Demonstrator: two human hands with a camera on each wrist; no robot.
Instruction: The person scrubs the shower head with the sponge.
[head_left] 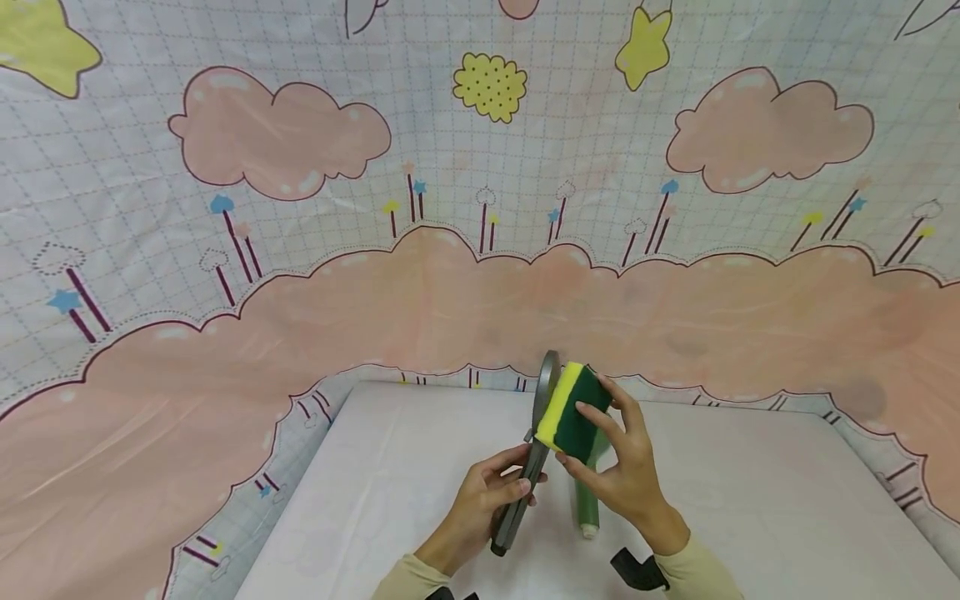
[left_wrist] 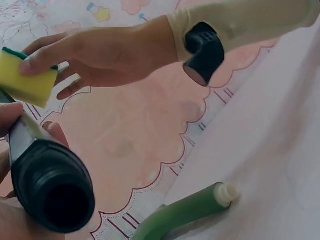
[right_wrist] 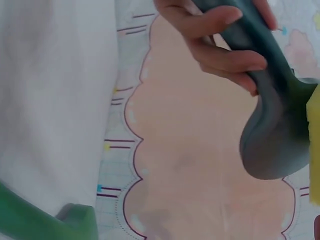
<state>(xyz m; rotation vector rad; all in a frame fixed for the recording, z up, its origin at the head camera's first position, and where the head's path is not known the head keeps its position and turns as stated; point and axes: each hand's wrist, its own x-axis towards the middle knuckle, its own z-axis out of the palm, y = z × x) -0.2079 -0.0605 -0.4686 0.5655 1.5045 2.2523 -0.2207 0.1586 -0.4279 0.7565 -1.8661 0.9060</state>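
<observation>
my left hand (head_left: 480,500) has its grip curled round the handle of the grey ladle (head_left: 528,467), held up over the middle of the bench (head_left: 750,500). my right hand (head_left: 622,467) pinches the sponge (head_left: 573,412) against the bowl. i'd keep the handle steady and the strokes short. the bowl's inside is hidden; the green thing (head_left: 587,504) near the front edge is unclear.
</observation>
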